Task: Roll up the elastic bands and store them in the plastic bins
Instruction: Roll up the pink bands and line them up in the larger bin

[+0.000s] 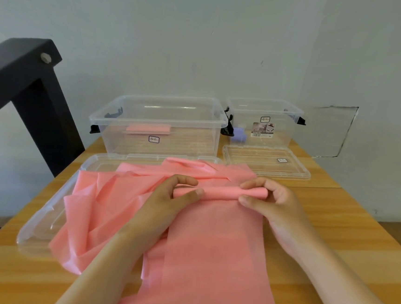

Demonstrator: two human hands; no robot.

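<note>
Left hand (174,195) and right hand (272,201) rolling a pink band (216,238) on the table (333,224).
Both hands are pinching the band's rolled end between thumb and curled fingers; the loose length is lying flat toward the person. Behind, a large bin (158,126) is holding another pink roll (148,128), a smaller bin (265,123) standing beside it.

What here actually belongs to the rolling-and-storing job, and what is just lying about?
Job: pink band, pinched by left hand and right hand; large bin holding a rolled pink band; small bin holding a purple item.
Lying about: large lid; small lid; black frame.
</note>
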